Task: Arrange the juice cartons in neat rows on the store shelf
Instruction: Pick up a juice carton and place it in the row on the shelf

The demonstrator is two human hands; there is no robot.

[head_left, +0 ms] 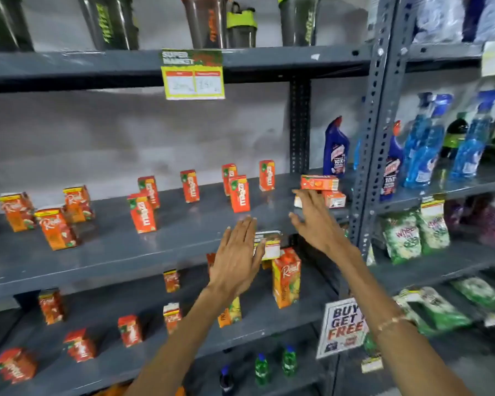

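I am reaching my right hand (316, 221), fingers spread and empty, toward the flat-lying orange cardboard juice cartons (320, 182) stacked at the grey metal shelf's (155, 247) right end; my left hand (236, 258) is hovering open, holding nothing. Next, I judge, they need standing upright beside the scattered "maaza" cartons (239, 193).

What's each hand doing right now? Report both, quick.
Left hand: open, fingers spread, holding nothing.
Right hand: open, holding nothing, reaching toward the stacked flat cartons.
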